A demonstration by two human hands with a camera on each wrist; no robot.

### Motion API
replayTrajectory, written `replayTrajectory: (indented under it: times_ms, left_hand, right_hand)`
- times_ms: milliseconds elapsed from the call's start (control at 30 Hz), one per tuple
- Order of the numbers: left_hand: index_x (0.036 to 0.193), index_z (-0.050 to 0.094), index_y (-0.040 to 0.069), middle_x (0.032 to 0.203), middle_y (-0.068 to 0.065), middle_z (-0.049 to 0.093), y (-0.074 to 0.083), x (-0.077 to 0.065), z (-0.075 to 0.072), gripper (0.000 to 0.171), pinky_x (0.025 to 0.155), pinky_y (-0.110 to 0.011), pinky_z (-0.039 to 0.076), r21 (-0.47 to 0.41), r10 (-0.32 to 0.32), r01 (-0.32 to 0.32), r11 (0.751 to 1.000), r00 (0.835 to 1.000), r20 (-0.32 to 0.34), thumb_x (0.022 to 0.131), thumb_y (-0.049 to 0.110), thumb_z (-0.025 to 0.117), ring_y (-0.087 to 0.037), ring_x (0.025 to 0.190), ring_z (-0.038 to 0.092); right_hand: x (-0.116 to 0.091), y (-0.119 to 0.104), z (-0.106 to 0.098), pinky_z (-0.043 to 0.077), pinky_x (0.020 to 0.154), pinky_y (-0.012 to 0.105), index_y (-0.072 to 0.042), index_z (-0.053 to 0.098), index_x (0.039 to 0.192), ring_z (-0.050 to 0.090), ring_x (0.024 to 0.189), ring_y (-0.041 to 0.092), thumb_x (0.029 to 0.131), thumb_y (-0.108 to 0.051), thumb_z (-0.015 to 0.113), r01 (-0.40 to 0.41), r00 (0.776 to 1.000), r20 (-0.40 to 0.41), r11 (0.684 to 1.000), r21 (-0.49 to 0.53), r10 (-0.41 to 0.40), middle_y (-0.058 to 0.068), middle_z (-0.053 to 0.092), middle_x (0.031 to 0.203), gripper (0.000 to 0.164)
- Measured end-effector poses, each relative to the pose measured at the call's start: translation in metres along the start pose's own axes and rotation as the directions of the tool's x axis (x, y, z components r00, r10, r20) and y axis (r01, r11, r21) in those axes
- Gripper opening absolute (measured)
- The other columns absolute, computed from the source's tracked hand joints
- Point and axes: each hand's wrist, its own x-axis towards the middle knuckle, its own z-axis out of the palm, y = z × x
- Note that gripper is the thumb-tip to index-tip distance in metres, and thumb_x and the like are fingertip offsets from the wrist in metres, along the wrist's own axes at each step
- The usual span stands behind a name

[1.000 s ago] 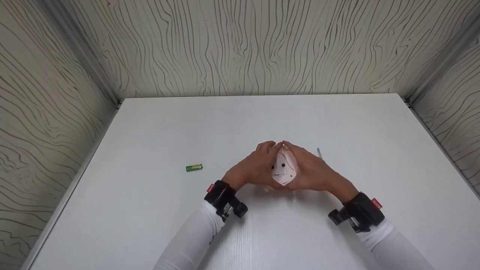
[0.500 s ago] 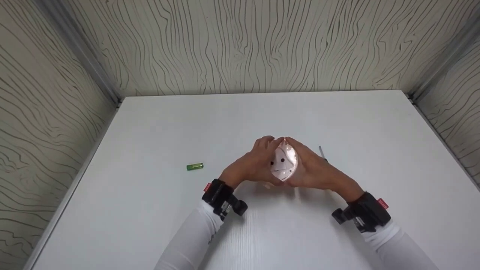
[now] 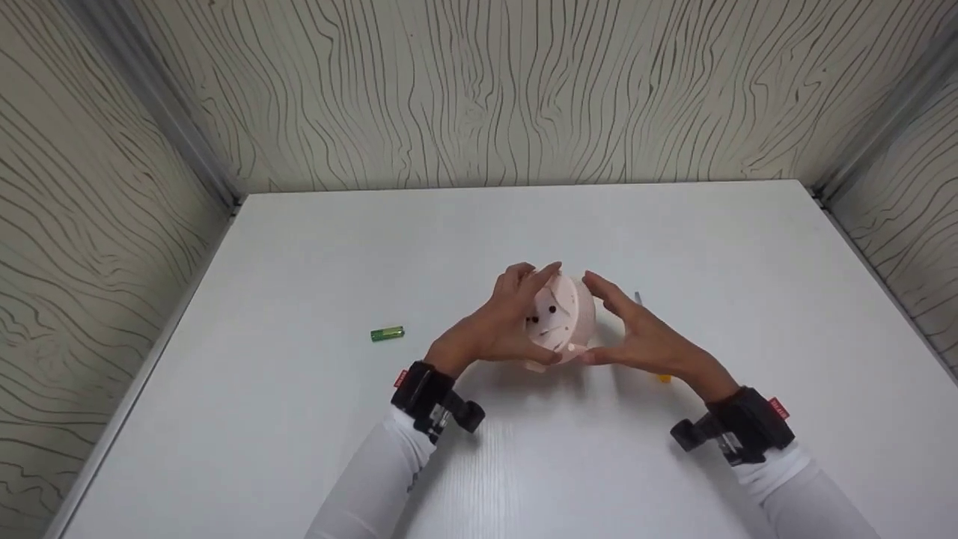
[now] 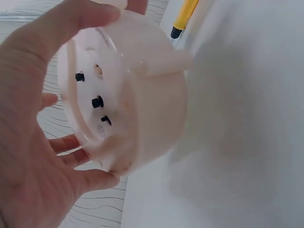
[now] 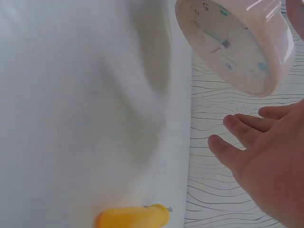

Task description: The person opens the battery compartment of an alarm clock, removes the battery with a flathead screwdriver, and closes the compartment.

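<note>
A pale pink alarm clock (image 3: 582, 318) is held above the table, its back with black knobs turned up toward the head view. My left hand (image 3: 494, 322) grips the clock by its rim, thumb and fingers on opposite sides. To the right of it, my right hand (image 3: 647, 337) has its fingers spread; in the right wrist view they stand apart from the clock. That view also shows the clock's dial (image 5: 228, 57) with its hands and numerals. Under the right hand lies a screwdriver (image 4: 186, 14) with a yellow handle, mostly hidden in the head view.
A green battery (image 3: 388, 333) lies on the white table (image 3: 299, 419), left of the hands. Wood-grain patterned panels (image 3: 479, 90) rise behind the table and at both sides.
Both hands were cupped around the clock. Now the right hand has come off to the right and opened, while the left keeps its grip and the clock has turned, showing more of its side.
</note>
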Motion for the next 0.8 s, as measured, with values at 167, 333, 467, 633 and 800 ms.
replayTrajectory:
  times_ms: [167, 333, 467, 633, 800]
  left_hand:
    - [0.152, 0.015, 0.047, 0.149, -0.010, 0.019, 0.000, -0.003, -0.001, 0.109, 0.103, -0.044, 0.045, -0.054, 0.016, -0.019, 0.998, 0.999, -0.044, 0.067, 0.048, 0.083, -0.022, 0.131, 0.037]
    - [0.150, 0.019, 0.043, 0.145, -0.006, 0.024, 0.000, -0.005, -0.003, 0.107, 0.101, -0.041, 0.046, -0.123, 0.063, -0.071, 0.990, 0.995, -0.073, 0.066, 0.046, 0.084, -0.019, 0.127, 0.042]
    - [0.150, 0.020, 0.041, 0.144, -0.005, 0.026, -0.001, -0.006, -0.004, 0.106, 0.102, -0.041, 0.045, -0.159, 0.089, -0.101, 0.982, 0.993, -0.080, 0.065, 0.045, 0.084, -0.018, 0.127, 0.042]
    - [0.150, 0.020, 0.039, 0.146, -0.006, 0.026, 0.001, -0.006, -0.003, 0.106, 0.105, -0.043, 0.043, -0.166, 0.102, -0.115, 0.979, 0.992, -0.080, 0.065, 0.046, 0.085, -0.019, 0.129, 0.040]
    - [0.150, 0.020, 0.037, 0.148, -0.004, 0.026, 0.004, -0.007, 0.001, 0.107, 0.108, -0.043, 0.042, -0.229, 0.132, -0.146, 0.962, 0.988, -0.077, 0.066, 0.042, 0.085, -0.018, 0.132, 0.038]
  right_hand:
    - [0.000, 0.008, 0.002, 0.022, 0.117, 0.058, -0.018, 0.007, 0.157, 0.019, 0.149, 0.031, 0.074, -0.023, 0.085, 0.003, 0.999, 0.035, 0.997, 0.083, -0.006, 0.008, 0.016, 0.163, 0.114]
    - [0.003, 0.014, 0.005, 0.018, 0.118, 0.060, -0.025, 0.003, 0.157, 0.017, 0.150, 0.030, 0.071, -0.010, 0.085, 0.017, 0.998, 0.062, 0.971, 0.238, -0.033, 0.002, 0.013, 0.163, 0.120]
    - [0.006, 0.017, 0.008, 0.018, 0.116, 0.062, -0.032, 0.002, 0.156, 0.019, 0.149, 0.030, 0.070, -0.006, 0.085, 0.027, 0.996, 0.075, 0.956, 0.292, -0.051, 0.000, 0.013, 0.162, 0.122]
    - [0.009, 0.017, 0.011, 0.024, 0.114, 0.063, -0.035, 0.004, 0.155, 0.025, 0.145, 0.025, 0.069, -0.009, 0.086, 0.021, 0.997, 0.070, 0.955, 0.295, -0.043, -0.003, 0.022, 0.158, 0.122]
    - [0.009, 0.015, 0.014, 0.037, 0.110, 0.041, -0.031, 0.007, 0.154, 0.038, 0.133, 0.019, 0.068, -0.008, 0.086, 0.002, 0.993, 0.112, 0.939, 0.345, -0.043, 0.002, 0.032, 0.148, 0.118]
